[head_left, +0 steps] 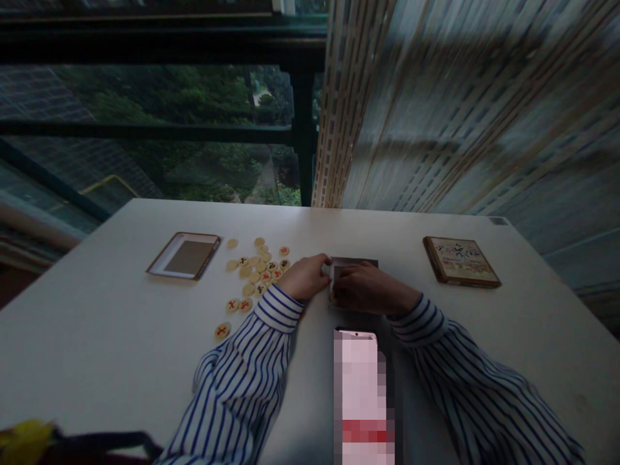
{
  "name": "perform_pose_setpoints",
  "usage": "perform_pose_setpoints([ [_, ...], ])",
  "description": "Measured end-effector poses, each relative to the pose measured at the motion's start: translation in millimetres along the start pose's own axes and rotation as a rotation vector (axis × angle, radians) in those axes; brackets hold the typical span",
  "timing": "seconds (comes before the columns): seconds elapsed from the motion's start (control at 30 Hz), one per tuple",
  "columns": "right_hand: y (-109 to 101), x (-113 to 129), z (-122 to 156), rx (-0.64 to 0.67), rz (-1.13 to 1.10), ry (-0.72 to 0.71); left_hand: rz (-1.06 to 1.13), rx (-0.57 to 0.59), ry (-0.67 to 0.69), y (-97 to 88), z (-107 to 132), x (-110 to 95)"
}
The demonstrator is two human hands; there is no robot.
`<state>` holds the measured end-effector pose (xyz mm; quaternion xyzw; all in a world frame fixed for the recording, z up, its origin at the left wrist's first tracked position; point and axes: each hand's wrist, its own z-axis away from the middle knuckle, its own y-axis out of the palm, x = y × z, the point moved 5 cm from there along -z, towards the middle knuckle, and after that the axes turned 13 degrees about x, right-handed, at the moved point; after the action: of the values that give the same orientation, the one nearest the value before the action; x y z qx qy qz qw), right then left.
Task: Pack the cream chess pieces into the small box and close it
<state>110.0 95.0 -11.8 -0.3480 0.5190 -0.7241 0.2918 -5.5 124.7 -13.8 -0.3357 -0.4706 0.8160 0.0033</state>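
Observation:
A small shallow rectangular box (356, 262) lies on the white table in front of me. My left hand (305, 278) is closed at its left edge, thumb and fingers pressed against the rim. Over the inside of that box is my right hand (371, 287), its fingers curled downward; whatever they hold, if anything, is hidden. Round Chinese chess pieces (265, 276), several with red or black characters and others blank side up, lie scattered left of my left hand. One red-marked piece (222, 331) sits apart, nearer to me.
A phone (363, 387) with a lit screen lies between my forearms. At the left is an open box lid or tray (188, 256); at the right, a closed decorated box (461, 261). The white table (121, 336) ends at a window and curtain.

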Motion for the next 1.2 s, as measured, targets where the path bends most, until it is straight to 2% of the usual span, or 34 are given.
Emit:
perform_pose_setpoints([
  [1.2,-6.9,7.3,2.6,0.042,-0.048,-0.011,0.03,0.018,-0.009,1.3,-1.3,2.3],
])
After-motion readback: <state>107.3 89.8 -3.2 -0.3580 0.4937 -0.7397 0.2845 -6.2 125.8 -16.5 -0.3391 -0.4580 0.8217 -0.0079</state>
